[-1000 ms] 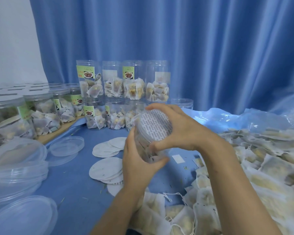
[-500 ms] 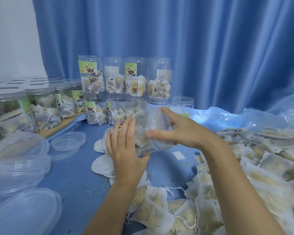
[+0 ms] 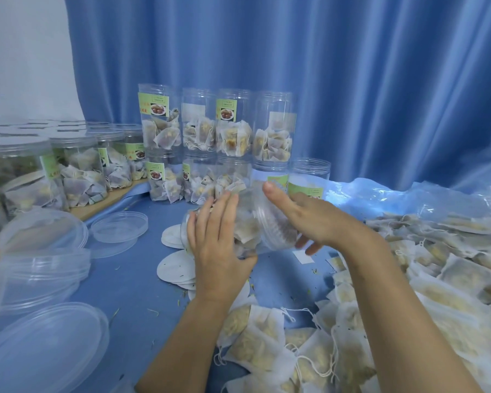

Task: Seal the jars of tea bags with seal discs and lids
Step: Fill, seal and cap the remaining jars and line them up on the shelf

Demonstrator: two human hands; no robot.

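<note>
We note jar (image 3: 247,222) tilted sideways, gripped by left hand (image 3: 219,242); right hand (image 3: 309,219) cups its mouth. Seal disc (image 3: 278,228) may slip if the right hand eases off.

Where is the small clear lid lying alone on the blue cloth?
In the head view, the small clear lid lies left of centre, between the left hand and the lidded jars.
</note>
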